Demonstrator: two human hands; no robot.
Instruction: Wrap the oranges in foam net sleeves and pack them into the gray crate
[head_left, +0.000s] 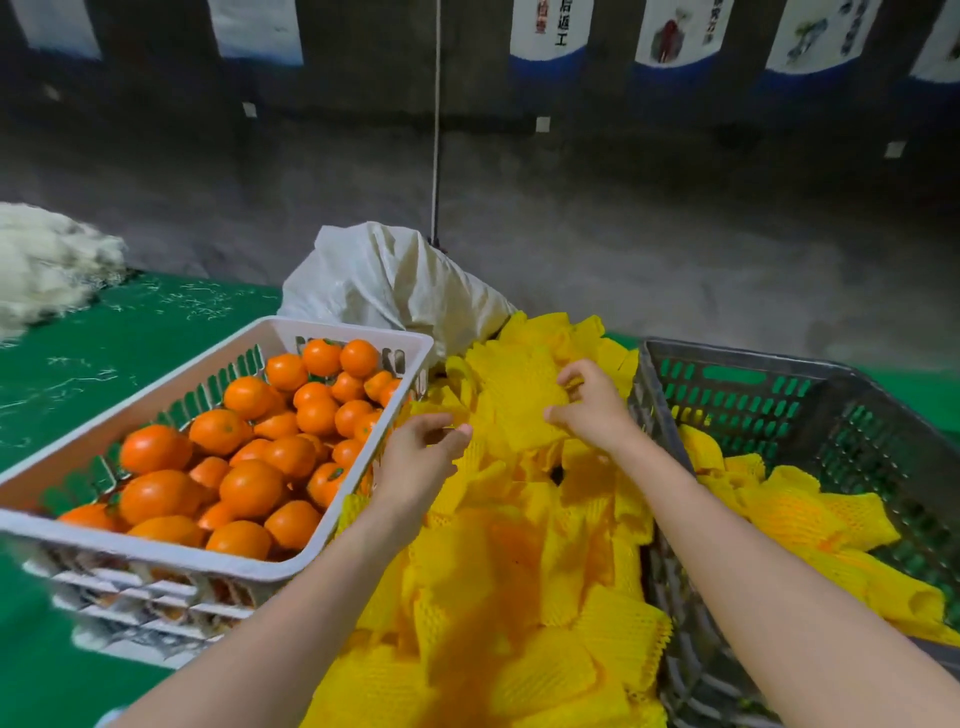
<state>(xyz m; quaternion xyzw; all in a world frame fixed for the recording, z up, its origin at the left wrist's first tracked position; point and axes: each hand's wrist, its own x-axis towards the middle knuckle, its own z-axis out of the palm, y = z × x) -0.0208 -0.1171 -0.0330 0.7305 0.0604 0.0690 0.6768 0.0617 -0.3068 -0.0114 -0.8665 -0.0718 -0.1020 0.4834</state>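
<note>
A white crate (332, 509) on the left is full of bare oranges (249, 488). Between the two crates lies a big heap of yellow foam net sleeves (519, 597). My right hand (592, 410) pinches one sleeve (519, 400) at the top of the heap, fingers curled on its edge. My left hand (421, 457) reaches over the heap beside the white crate, its fingers curled at the same sleeve's left edge; whether it holds the sleeve I cannot tell. The gray crate (727, 358) on the right holds several oranges wrapped in yellow sleeves (795, 514).
A white woven sack (395, 286) stands behind the sleeve heap, with a thin rope (436, 130) hanging above it. A pile of white fibre (47, 260) lies far left on the green table cover (104, 364). A dark wall runs behind.
</note>
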